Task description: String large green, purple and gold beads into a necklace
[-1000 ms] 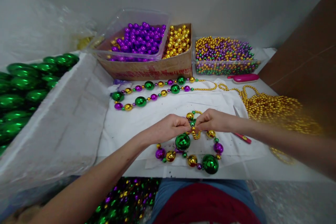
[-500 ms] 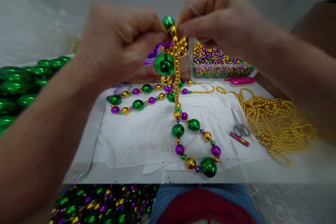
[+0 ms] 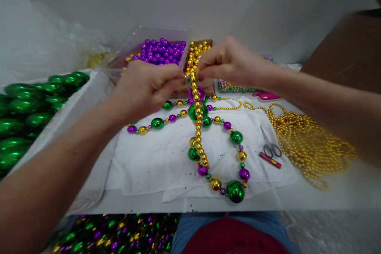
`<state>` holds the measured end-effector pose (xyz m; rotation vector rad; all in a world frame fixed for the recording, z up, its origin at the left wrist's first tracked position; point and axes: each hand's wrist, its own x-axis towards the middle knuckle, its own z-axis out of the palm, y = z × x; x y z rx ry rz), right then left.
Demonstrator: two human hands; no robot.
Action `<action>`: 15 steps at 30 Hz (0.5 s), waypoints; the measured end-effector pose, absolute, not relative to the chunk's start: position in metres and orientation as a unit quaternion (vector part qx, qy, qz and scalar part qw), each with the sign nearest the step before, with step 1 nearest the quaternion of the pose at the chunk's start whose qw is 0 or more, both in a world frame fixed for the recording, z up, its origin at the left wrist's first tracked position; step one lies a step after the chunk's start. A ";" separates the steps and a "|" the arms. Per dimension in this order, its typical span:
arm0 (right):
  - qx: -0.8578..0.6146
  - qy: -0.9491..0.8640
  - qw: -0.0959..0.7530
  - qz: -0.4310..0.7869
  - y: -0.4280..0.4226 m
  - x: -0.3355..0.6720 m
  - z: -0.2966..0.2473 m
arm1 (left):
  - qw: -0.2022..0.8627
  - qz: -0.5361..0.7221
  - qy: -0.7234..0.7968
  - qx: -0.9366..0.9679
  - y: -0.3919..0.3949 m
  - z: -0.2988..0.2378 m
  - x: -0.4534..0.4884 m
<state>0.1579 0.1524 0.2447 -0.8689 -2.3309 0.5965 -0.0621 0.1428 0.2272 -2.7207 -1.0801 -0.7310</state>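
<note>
My left hand (image 3: 145, 89) and my right hand (image 3: 230, 63) are both closed in a pinch, close together above the table. From between their fingertips hangs a bead necklace (image 3: 235, 191) of green, purple and gold balls. Its strand of small gold beads drops straight down in front, and its lower loop rests on a white cloth (image 3: 154, 166). The exact spot where the fingers grip the strand is partly hidden. Behind it, a second bead necklace (image 3: 157, 123) lies stretched across the cloth.
Scissors (image 3: 270, 149) and a red lighter-like object (image 3: 270, 160) lie on the right. Beyond them spreads a heap of gold bead strands (image 3: 309, 143). At the back stand boxes of purple beads (image 3: 166, 51) and gold beads (image 3: 198, 53). Large green beads (image 3: 26, 105) fill a container on the left.
Both hands have come down, lowering the necklace so more of its loop spreads on the cloth. The boxes of purple and gold beads behind are now in fuller view.
</note>
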 end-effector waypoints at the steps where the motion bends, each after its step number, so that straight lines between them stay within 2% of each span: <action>1: -0.319 -0.879 0.283 0.212 0.149 0.162 0.232 | 0.078 -0.231 -0.353 -0.903 0.138 0.215 -0.061; 6: -0.315 -0.895 0.242 0.202 0.119 0.174 0.188 | 0.026 -0.177 -0.281 -0.943 0.119 0.181 -0.059; 8: -0.311 -0.899 0.246 0.188 0.114 0.174 0.192 | 0.034 -0.172 -0.278 -0.944 0.116 0.189 -0.059; 12: -0.293 -0.903 0.302 0.086 0.115 0.174 0.208 | 0.136 -0.228 -0.310 -0.913 0.117 0.212 -0.059; 15: -0.297 -0.909 0.282 0.077 0.115 0.172 0.203 | 0.080 -0.171 -0.291 -0.938 0.115 0.210 -0.059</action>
